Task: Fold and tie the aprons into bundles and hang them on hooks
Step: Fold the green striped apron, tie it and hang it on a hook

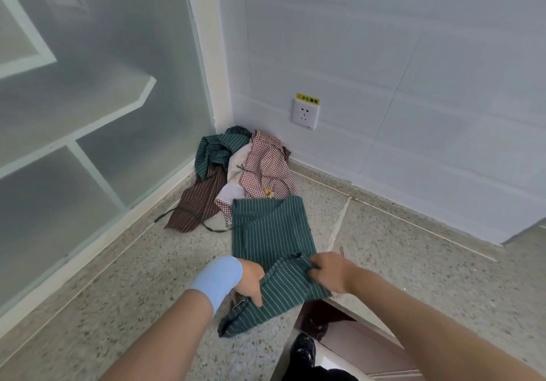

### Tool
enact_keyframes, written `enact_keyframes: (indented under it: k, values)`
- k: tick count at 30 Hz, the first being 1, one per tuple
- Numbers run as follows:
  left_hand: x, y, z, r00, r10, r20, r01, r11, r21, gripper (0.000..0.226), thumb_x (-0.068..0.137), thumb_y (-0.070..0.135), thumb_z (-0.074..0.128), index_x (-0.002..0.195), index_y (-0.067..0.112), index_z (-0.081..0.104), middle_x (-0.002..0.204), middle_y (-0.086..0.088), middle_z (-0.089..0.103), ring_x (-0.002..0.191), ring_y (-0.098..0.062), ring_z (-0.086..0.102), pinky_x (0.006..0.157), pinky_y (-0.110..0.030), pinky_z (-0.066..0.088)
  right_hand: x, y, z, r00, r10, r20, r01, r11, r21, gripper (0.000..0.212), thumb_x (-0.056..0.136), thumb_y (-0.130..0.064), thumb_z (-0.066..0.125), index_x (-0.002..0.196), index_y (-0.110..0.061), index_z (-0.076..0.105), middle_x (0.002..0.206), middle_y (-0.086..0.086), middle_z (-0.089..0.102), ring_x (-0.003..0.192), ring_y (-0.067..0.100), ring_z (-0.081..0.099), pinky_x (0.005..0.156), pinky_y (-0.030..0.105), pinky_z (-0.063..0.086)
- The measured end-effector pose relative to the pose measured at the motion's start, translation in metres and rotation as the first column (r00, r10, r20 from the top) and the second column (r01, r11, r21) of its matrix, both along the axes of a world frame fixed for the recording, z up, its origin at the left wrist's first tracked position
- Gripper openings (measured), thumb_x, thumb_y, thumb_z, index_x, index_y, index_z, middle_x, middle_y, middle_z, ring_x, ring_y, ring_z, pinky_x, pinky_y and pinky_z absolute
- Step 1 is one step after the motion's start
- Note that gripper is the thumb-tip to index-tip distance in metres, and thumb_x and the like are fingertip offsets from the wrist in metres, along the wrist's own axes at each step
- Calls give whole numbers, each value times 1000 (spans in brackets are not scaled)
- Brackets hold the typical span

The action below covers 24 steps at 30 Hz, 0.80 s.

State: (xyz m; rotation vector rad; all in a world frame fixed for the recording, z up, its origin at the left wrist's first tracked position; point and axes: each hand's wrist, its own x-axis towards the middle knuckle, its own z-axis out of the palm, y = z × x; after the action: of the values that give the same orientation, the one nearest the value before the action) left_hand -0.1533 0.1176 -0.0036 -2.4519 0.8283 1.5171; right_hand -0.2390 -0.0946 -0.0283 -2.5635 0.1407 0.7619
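Observation:
A green apron with thin white stripes (271,230) lies lengthwise on a speckled stone counter (118,286). Its near end is lifted and bunched between my hands. My left hand (251,281), with a light blue band on the wrist, grips the left side of that end. My right hand (331,271) grips the right side, fingers curled into the cloth. Behind it, in the corner, a pile holds a second green striped apron (217,152), a brown striped apron (198,200) and a red checked apron (266,165). No hooks are in view.
White tiled walls close the corner, with a socket (305,113) under a yellow label. A frosted glass partition (88,100) runs along the left. The counter's edge (348,309) drops off at the lower right, with a dark shoe (304,348) on the floor below.

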Motion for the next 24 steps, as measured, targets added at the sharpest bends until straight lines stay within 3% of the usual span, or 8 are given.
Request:
enact_keyframes:
  k: [3,5,9,12,15,17,21,24]
  values:
    - [15,-12,9,1000,-9,26,9,1000,-18,51,93,34,62,134,5,49,128,-12,58,112,-30,61,91,-37,53,9,-13,-4,999,-43,-17,44,999,31,23,101,-32,45,80,-25,52,86,-2,61,77,15,57,71,33,47]
    - [34,-20,10,990,-3,141,9,999,-45,39,97,24,56,129,3,53,110,-10,61,99,-29,63,78,-35,50,22,-21,-8,992,-120,28,119,992,48,22,101,-34,45,85,-23,57,89,-1,64,81,16,61,77,35,50]
    - [70,-28,-5,884,166,437,-59,967,-250,10,97,13,47,103,15,56,82,2,50,76,-21,53,65,-32,41,51,-35,-16,952,-260,160,253,965,63,23,103,-32,45,87,-21,57,82,-2,63,75,15,60,61,29,44]
    - [85,-41,-21,727,241,643,-1,937,-350,11,96,14,49,100,20,58,80,4,54,84,-21,51,83,-31,38,78,-41,-27,927,-293,233,294,955,34,21,104,-31,44,90,-20,56,82,0,64,73,16,60,57,28,41]
    - [94,-49,-45,619,264,740,17,937,-348,37,84,15,61,120,21,55,109,2,63,110,-23,52,111,-39,28,106,-40,-44,908,-317,275,335,942,-19,21,105,-32,42,97,-19,57,85,1,65,75,19,60,62,32,47]
    - [92,-51,-67,558,372,742,-21,900,-436,57,76,16,69,131,20,53,128,-2,56,121,-26,48,113,-44,30,119,-39,-60,907,-341,248,365,929,-56,22,104,-31,40,101,-19,59,92,3,67,78,20,59,67,33,51]
    - [64,-53,-109,704,337,626,4,879,-478,39,96,31,49,135,26,49,142,2,44,131,-21,38,112,-40,31,130,-36,-88,919,-389,68,394,894,-211,23,100,-22,43,120,-17,53,114,6,63,98,24,62,79,35,53]
    - [48,-47,-136,803,288,522,-71,915,-396,49,101,45,32,149,33,32,161,1,21,148,-23,15,121,-46,14,123,-31,-100,932,-274,238,343,881,-327,51,90,-15,46,140,-16,35,131,10,46,115,28,52,95,40,48]
